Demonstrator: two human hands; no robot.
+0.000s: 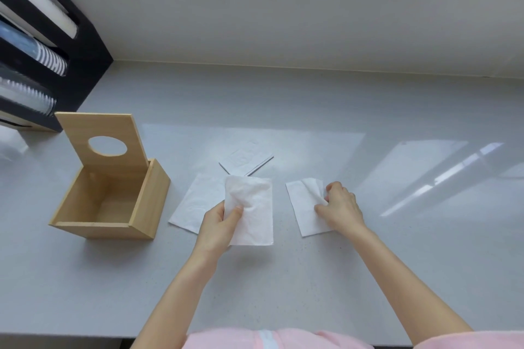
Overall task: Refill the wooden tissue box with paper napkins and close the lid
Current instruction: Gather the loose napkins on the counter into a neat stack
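Wooden tissue box [113, 201] stands open, unlabelled; both hands pinch napkins.

wooden tissue box [113, 201] on counter [312, 278], far left, lid [105, 137] upright at its back. rack [42, 45] behind box, by wall. napkins: one [192, 201] right of box, one [249, 207] overlapping it, one [304, 207] further right, another [246, 160] behind.

both forearms reach forward, left hand [219, 222] pinched closed, right hand [340, 208] curled palm-down.
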